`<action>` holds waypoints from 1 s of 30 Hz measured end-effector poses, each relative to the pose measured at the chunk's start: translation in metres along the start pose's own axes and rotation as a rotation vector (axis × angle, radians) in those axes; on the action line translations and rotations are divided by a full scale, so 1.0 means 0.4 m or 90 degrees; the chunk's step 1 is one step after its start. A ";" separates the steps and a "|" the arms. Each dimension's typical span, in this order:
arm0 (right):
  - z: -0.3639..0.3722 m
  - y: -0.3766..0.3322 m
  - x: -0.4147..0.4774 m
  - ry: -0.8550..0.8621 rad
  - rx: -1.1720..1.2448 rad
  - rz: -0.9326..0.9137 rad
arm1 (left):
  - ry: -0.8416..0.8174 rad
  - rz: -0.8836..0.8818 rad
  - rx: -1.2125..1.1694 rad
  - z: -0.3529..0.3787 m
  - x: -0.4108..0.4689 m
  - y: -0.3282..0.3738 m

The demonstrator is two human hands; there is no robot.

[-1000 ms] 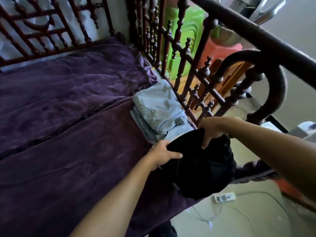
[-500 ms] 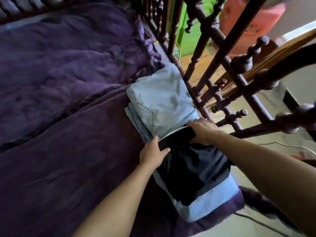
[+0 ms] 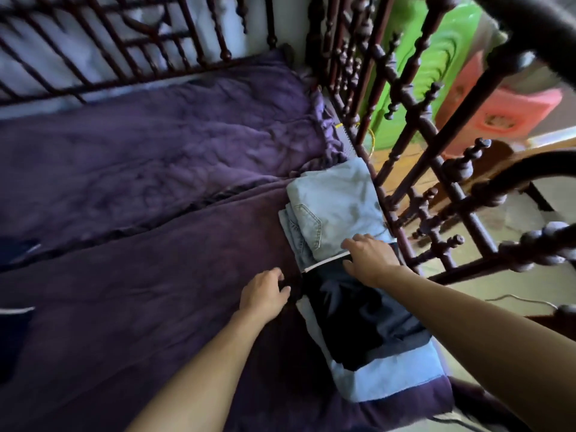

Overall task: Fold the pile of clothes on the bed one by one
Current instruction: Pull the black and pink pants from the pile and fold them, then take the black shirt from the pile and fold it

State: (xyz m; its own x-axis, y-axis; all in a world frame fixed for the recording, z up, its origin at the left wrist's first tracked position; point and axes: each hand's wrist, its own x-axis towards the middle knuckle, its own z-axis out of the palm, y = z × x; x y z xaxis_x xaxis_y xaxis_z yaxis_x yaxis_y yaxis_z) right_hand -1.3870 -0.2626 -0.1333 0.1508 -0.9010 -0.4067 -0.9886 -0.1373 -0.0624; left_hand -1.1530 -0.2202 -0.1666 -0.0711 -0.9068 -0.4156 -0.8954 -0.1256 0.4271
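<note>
Black garment (image 3: 358, 316), where does it lie?
Folded, at the near right edge of the bed (image 3: 156, 307), on top of a light-blue folded piece (image 3: 389, 378) that sticks out along its near and left sides.
And just beyond it?
A stack of folded jeans (image 3: 339, 207), touching its far edge, close against the dark wooden railing (image 3: 414, 157) on the right.
The hands?
Apart. The right hand (image 3: 371, 260) lies on the far edge with fingers spread, its fingertips reaching onto the jeans. The left hand (image 3: 265, 294) is at the far left corner, fingers bent, tips touching dark cloth; I cannot tell whether it pinches it.
Anything else?
More dark cloth (image 3: 12, 338) at the far left.
</note>
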 end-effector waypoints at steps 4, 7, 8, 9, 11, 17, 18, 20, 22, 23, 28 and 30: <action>-0.021 -0.176 -0.066 -0.030 -0.002 -0.116 | 0.073 -0.092 -0.031 -0.062 -0.186 -0.113; -0.022 -0.330 -0.133 -0.059 -0.028 -0.215 | 0.122 -0.139 -0.029 -0.103 -0.351 -0.228; -0.024 -0.384 -0.157 -0.059 -0.033 -0.243 | 0.140 -0.160 -0.028 -0.121 -0.408 -0.269; -0.027 -0.437 -0.181 -0.061 -0.037 -0.270 | 0.159 -0.185 -0.032 -0.140 -0.466 -0.310; -0.036 -0.544 -0.226 -0.066 -0.052 -0.326 | 0.193 -0.239 -0.046 -0.179 -0.578 -0.387; -0.071 -0.876 -0.325 -0.033 -0.125 -0.469 | 0.291 -0.360 -0.090 -0.271 -0.882 -0.611; -0.071 -0.937 -0.340 -0.030 -0.133 -0.487 | 0.297 -0.375 -0.091 -0.282 -0.926 -0.654; -0.062 -1.065 -0.364 -0.027 -0.147 -0.517 | 0.294 -0.404 -0.100 -0.303 -1.013 -0.746; -0.039 -1.195 -0.384 -0.025 -0.155 -0.531 | 0.293 -0.422 -0.121 -0.319 -1.094 -0.845; -0.024 -1.261 -0.395 -0.028 -0.163 -0.533 | 0.293 -0.424 -0.128 -0.326 -1.134 -0.898; 0.062 -1.578 -0.454 -0.060 -0.185 -0.544 | 0.300 -0.447 -0.168 -0.381 -1.312 -1.161; 0.081 -1.682 -0.486 -0.073 -0.175 -0.550 | 0.276 -0.456 -0.154 -0.414 -1.377 -1.236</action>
State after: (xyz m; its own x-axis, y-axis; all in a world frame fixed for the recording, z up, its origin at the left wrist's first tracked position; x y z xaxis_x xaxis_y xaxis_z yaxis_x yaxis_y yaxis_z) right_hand -0.7511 0.0181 -0.0418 0.8228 -0.3952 -0.4084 -0.4951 -0.8513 -0.1737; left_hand -0.5985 0.2747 -0.0159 0.6911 -0.6443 -0.3275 -0.5395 -0.7614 0.3595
